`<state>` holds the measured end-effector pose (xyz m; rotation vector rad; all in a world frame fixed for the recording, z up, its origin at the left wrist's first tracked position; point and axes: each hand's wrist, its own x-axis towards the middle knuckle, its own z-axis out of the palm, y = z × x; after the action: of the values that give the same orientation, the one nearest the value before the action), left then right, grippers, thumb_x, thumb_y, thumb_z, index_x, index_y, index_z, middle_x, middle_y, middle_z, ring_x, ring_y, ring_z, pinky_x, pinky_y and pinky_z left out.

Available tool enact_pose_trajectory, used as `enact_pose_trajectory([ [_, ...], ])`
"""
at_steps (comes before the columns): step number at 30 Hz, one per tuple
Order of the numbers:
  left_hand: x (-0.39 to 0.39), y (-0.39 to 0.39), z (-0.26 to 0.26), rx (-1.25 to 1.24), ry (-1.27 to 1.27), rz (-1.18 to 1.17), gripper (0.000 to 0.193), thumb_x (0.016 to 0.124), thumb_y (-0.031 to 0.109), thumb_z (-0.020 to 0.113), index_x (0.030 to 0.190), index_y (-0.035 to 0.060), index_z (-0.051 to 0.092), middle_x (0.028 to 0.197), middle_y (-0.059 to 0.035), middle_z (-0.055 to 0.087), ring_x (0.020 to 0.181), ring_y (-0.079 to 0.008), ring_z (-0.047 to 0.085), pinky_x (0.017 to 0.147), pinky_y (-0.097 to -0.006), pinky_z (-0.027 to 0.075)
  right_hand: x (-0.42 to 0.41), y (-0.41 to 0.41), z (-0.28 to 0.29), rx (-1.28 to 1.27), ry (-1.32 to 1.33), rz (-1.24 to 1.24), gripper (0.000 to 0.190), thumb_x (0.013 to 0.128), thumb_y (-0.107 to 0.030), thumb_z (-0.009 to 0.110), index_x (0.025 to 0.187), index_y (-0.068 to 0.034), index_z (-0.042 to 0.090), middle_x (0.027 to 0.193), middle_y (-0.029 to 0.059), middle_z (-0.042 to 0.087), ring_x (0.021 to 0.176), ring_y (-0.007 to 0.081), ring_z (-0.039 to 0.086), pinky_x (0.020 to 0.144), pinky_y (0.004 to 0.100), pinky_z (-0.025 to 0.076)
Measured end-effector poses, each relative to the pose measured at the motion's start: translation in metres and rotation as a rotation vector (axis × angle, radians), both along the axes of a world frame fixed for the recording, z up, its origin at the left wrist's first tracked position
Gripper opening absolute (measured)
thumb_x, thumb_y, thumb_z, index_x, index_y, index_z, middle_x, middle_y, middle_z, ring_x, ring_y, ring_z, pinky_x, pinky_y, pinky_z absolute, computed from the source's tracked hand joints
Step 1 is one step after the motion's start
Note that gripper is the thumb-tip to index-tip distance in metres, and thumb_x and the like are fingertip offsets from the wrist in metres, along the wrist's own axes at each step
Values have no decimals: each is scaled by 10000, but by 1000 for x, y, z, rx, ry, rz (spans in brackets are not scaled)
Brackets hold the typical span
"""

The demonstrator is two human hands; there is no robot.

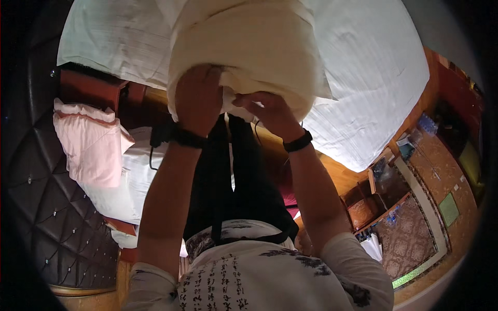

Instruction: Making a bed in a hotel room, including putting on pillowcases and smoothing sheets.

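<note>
A large, stuffed cream-coloured cloth piece (249,46), possibly a pillow or folded bedding, hangs in front of me above a white-sheeted bed (358,97). My left hand (199,95) grips its near edge, with the fingers partly hidden by the fabric. My right hand (268,109) pinches the same edge just to the right, thumb and forefinger close together on a whitish fold of cloth (228,97) between the hands. Both wrists wear black bands.
Folded pink bedding (93,144) lies at the left on a white-covered surface (116,198), beside a dark tufted headboard (50,202). A reddish-brown bedside cabinet (91,87) stands near it. At the right are a patterned rug (406,229) and wooden furniture (362,210).
</note>
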<state>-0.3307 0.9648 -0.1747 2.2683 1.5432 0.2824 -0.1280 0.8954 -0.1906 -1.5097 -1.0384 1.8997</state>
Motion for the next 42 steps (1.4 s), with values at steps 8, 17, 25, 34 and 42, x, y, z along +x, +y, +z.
enact_pose_trajectory([
  [8, 0, 17, 5, 37, -109, 33, 281, 749, 68, 687, 1029, 65, 672, 1019, -146, 680, 978, -359, 647, 854, -460, 533, -15, -5, -109, 329, -423, 258, 605, 922, -481, 631, 1412, -142, 529, 1416, 154, 558, 1294, 348, 517, 1108, 471, 396],
  [17, 0, 24, 22, -107, -203, 88, 230, 798, 48, 617, 1022, 41, 668, 1011, -162, 680, 980, -380, 650, 863, -437, 529, -27, -25, -136, 372, -663, 545, 654, 881, -500, 671, 1440, -209, 496, 1424, 143, 551, 1304, 331, 516, 1129, 477, 381],
  [25, -7, 34, 48, -97, -303, 122, 207, 827, 21, 594, 1020, 18, 668, 957, -156, 691, 902, -326, 691, 824, -380, 536, 6, 40, -151, 411, -511, 412, 565, 916, -463, 632, 1390, -170, 536, 1338, 139, 597, 1246, 309, 553, 1073, 455, 428],
  [34, -8, 29, 53, -159, -293, 189, 241, 818, 23, 565, 1031, -17, 671, 961, -170, 702, 888, -304, 698, 837, -352, 534, -11, -15, -114, 928, -791, 726, 480, 955, -422, 588, 1333, -127, 581, 1242, 133, 648, 1180, 284, 594, 1009, 431, 482],
  [42, -22, 27, 49, -109, -248, 120, 263, 810, 15, 564, 1046, -15, 677, 951, -173, 706, 865, -307, 696, 838, -352, 533, 5, -12, -146, 428, -560, 239, 420, 1000, -324, 499, 1348, -100, 567, 1341, 142, 608, 1217, 338, 573, 1045, 470, 454],
])
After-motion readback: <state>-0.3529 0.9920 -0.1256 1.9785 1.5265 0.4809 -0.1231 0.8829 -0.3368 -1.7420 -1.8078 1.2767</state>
